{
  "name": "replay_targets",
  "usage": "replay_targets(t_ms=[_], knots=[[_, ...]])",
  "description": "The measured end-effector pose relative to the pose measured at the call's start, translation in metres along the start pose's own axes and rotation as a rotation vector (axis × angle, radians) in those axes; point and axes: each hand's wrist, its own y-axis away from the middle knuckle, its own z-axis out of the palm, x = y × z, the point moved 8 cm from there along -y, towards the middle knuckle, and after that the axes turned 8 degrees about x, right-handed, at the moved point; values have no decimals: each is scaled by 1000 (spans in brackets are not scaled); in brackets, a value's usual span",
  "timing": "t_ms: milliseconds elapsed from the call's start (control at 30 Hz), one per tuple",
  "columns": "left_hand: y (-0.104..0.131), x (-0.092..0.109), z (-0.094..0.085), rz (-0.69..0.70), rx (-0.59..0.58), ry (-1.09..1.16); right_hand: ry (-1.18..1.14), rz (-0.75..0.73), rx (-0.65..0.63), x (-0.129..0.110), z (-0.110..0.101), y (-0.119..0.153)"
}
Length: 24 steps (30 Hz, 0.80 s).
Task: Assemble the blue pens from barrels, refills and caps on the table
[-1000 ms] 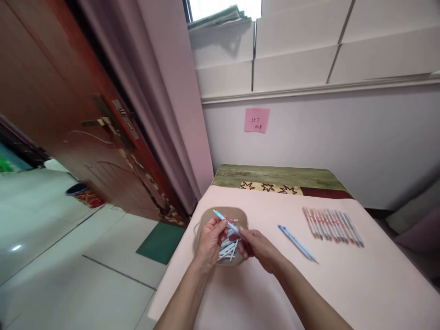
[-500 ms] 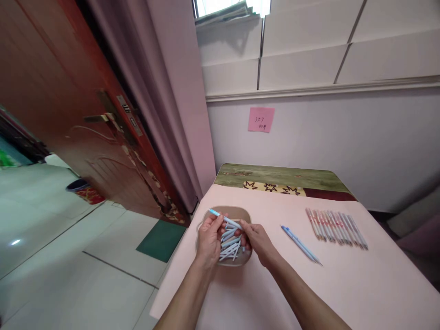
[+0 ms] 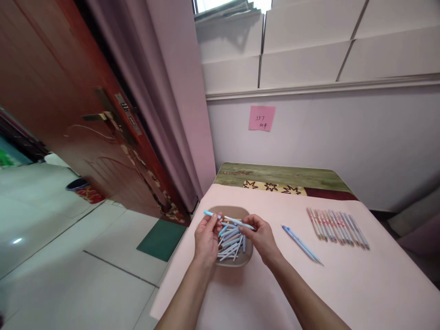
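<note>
My left hand [image 3: 206, 236] is closed on a bright blue pen piece [image 3: 210, 214] above the left side of a beige basket [image 3: 242, 263]. Over the basket's right side, my right hand [image 3: 263, 236] pinches a pale blue pen barrel [image 3: 242, 223]. A small gap separates the two pieces. Many slim white and blue pen parts [image 3: 231, 243] lie in the basket under my hands, some hidden by my fingers.
Blue pens [image 3: 302, 245] lie slanted on the pink tabletop [image 3: 350, 284], right of my right hand. A row of several patterned pens [image 3: 338, 227] is farther right. Behind the table stands the wall with a pink note [image 3: 261, 118].
The piece in my left hand and the barrel in my right hand, which formed one line, are now apart. My left hand has moved slightly left, my right hand slightly right.
</note>
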Motion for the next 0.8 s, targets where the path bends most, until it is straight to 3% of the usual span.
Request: replay_targets(t_ms=[100,200,267,333,467,700,800], knots=[[-4,24,-11,226,25,-217,120,-33,-4,-10,-11,-2],[4,47,-7,572,-92,-762,402,-113,-27,-25,-16,-2],[11,47,-2,725,-197,-1142,578,-177,-63,-32,-13,0],[13,43,-6,781,-214,-1366,643,-199,-94,-34,-9,2],[17,49,-9,877,-144,-1440,513,-190,-77,-36,-5,3],[40,69,12,1154,-103,-1462,410,-277,83,-61,-12,3],[35,56,18,1109,-138,-1607,460,-263,12,-52,-3,-2]])
